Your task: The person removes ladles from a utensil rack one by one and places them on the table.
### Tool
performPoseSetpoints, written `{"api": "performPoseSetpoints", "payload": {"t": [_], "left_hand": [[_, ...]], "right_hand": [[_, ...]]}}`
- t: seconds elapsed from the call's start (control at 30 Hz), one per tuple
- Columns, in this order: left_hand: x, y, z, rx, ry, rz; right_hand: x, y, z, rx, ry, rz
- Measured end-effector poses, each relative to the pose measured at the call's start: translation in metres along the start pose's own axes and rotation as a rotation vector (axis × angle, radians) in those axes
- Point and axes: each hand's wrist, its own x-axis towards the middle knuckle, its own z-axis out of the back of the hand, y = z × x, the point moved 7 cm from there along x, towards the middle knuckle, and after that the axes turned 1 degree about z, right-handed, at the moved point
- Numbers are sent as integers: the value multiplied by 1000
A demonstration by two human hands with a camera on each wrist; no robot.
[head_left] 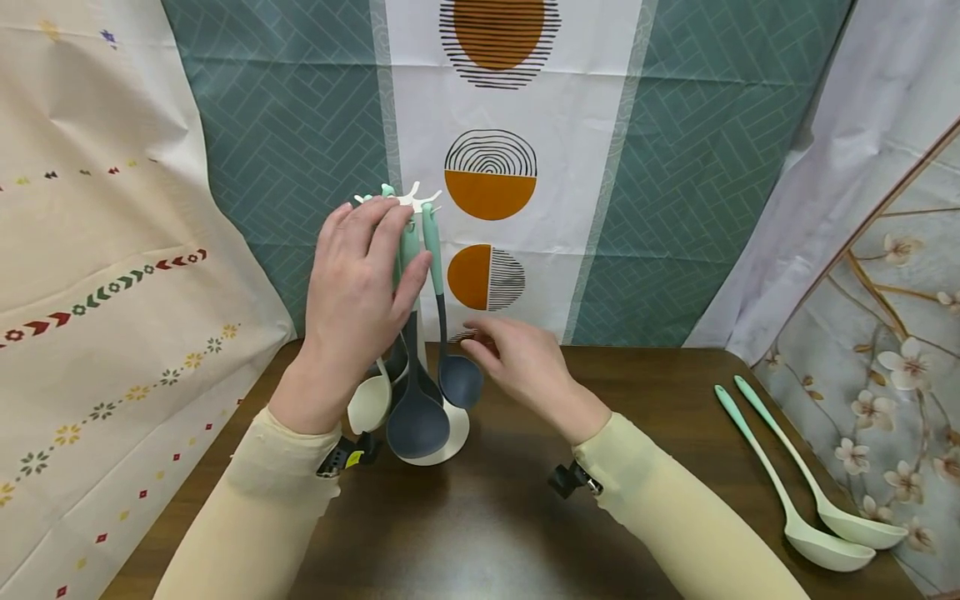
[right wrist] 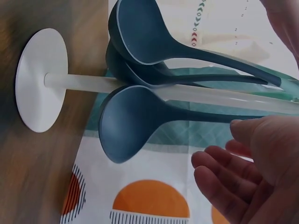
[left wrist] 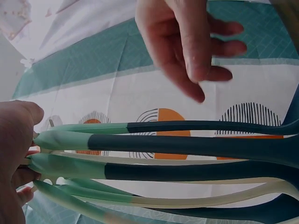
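Observation:
A white utensil stand (head_left: 458,433) carries several ladles with mint-green handles. My left hand (head_left: 352,267) holds the stand's top, fingers bent over the hooks and handle ends. What its fingertips touch is partly hidden. A dark grey-blue ladle (head_left: 461,382) hangs on the stand's right side, another dark ladle (head_left: 417,425) at the front, and a cream-bowled utensil (head_left: 370,404) at the left. Beside the right-hand ladle is my right hand (head_left: 528,362), its fingers loosely bent and holding nothing. In the left wrist view, this hand (left wrist: 187,46) appears apart from the handles.
Two cream ladles with mint handles, a nearer one (head_left: 817,546) and a farther one (head_left: 855,527), lie side by side at the brown table's (head_left: 645,433) right edge. Patterned cloth (head_left: 675,167) hangs behind the table and along both sides.

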Motion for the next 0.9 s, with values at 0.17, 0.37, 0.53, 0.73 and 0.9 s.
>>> {"api": "performPoseSetpoints", "payload": {"t": [0.17, 0.37, 0.53, 0.73, 0.9], "left_hand": [[0, 0, -3, 30, 9, 9], [0, 1, -4, 46, 19, 15], [-2, 2, -4, 45, 18, 26], [-2, 2, -4, 54, 15, 8], [-2, 2, -6, 54, 24, 2]], "right_hand": [[7, 3, -5, 15, -10, -10], [13, 4, -10, 38, -7, -18], [16, 7, -11, 44, 5, -25], [19, 10, -14, 71, 26, -39], [21, 11, -16, 80, 25, -33]]}}
